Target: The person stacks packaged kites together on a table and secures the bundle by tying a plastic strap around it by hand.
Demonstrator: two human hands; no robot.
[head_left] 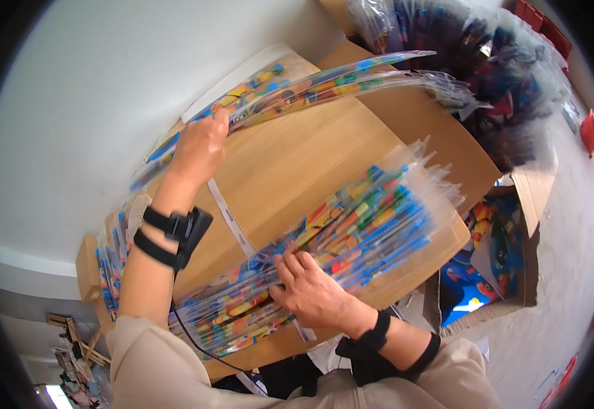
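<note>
Near the wall, my left hand [201,146] is closed round a bundle of long, flat printed packets [290,95] in clear plastic, whose far ends bend over the table and are blurred. More packets lie below that hand, against the wall. My right hand [310,290] has its fingers bent onto a wide, fanned stack of similar colourful packets [365,218] on the near side of the table, gripping some at their edges. A white strip [229,215] runs across the wooden table [290,163] and passes under the stack. Black straps circle both wrists.
Beyond the table stand a brown cardboard box [420,123] and a large heap of dark plastic-wrapped items [495,82]. An open carton [529,266] with colourful printed pieces sits at the right. Another pile of packets [109,266] is at the table's left end.
</note>
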